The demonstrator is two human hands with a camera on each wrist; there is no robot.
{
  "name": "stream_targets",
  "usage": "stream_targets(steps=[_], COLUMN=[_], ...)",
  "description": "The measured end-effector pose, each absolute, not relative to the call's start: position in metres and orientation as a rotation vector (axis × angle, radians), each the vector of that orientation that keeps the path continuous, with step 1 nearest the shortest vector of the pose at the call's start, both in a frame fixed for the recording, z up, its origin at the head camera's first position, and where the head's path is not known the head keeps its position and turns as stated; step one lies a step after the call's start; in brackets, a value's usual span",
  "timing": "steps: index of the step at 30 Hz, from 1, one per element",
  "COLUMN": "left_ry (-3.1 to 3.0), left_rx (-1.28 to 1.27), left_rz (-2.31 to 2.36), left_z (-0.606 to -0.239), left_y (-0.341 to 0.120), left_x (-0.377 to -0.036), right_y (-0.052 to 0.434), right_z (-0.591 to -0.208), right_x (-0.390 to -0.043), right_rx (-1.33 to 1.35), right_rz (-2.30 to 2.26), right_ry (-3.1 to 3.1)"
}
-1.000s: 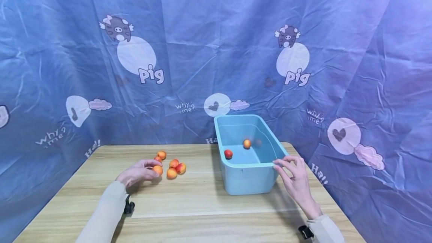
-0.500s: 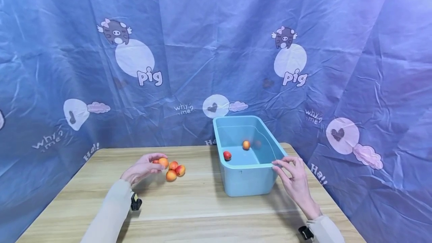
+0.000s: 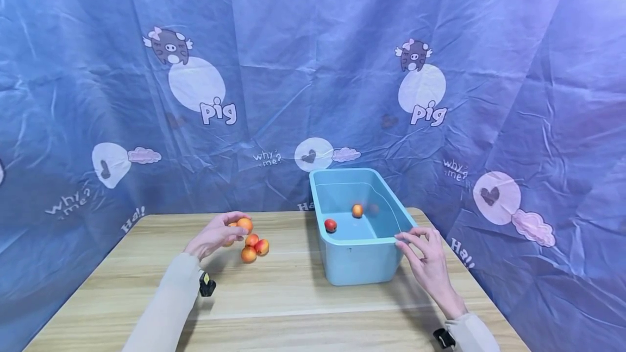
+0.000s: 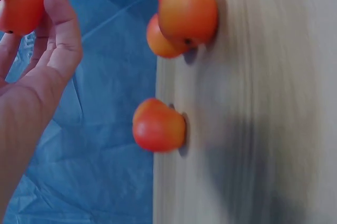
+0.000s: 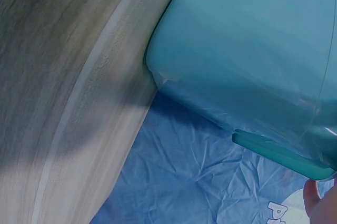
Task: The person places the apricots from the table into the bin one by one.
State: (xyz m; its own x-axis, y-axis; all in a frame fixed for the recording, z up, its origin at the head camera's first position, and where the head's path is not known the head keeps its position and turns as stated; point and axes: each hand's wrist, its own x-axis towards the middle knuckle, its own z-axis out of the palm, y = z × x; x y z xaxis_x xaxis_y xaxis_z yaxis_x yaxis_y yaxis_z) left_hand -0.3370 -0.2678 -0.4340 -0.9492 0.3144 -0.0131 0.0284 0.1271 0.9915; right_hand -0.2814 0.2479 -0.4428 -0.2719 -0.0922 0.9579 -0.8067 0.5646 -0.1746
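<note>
Fingers of the left hand curl round a small round orange-red fruit, pinching it clear of the light wooden tabletop, toward the far edge and left of the middle. The left wrist view shows the same held fruit at the fingertips, raised away from the wood. A pale long sleeve covers that forearm, and a small black clip sits at its wrist.

Just right of the held fruit, a loose cluster of similar orange-red fruits lies on the tabletop, the pieces touching or nearly touching one another; one more is partly hidden behind the left hand. In the left wrist view three or four of them rest on the wood, one a little apart from the others.

Further right, near the far right corner of the tabletop, stands a rectangular light-blue plastic tub. Two fruits lie on its floor: a red one near the left wall and an orange one further back, well apart from each other.

At the tub's near right corner the right hand has its thumb and fingertips on the rim, the fingers bent lightly and gripping the edge. The right wrist view shows only a fingertip beside the rim of the tub.

A crumpled blue printed cloth backdrop with pigs and lettering hangs behind and around the tabletop.
</note>
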Motion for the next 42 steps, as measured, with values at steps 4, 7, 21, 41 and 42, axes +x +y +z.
stream_targets(steps=[4, 7, 21, 41, 42], left_ry=[2.170, 2.138, 2.135, 2.165, 2.167], left_rx=[0.381, 0.424, 0.480, 0.502, 0.524], left_rz=[1.963, 2.026, 2.202, 2.220, 2.207], left_z=[-0.430, -0.428, -0.409, -0.391, -0.389], left_y=[-0.256, -0.246, -0.201, -0.153, -0.150], left_x=[-0.339, -0.342, -0.355, -0.365, -0.367], right_y=[0.247, 0.247, 0.245, 0.245, 0.245], right_z=[-0.443, -0.444, -0.441, -0.444, -0.444], right_x=[-0.281, -0.282, -0.282, -0.280, -0.279], right_rx=[0.755, 0.760, 0.757, 0.759, 0.756], right_rz=[0.836, 0.839, 0.828, 0.836, 0.840], right_ry=[-1.719, -1.707, -1.713, -1.703, -1.702])
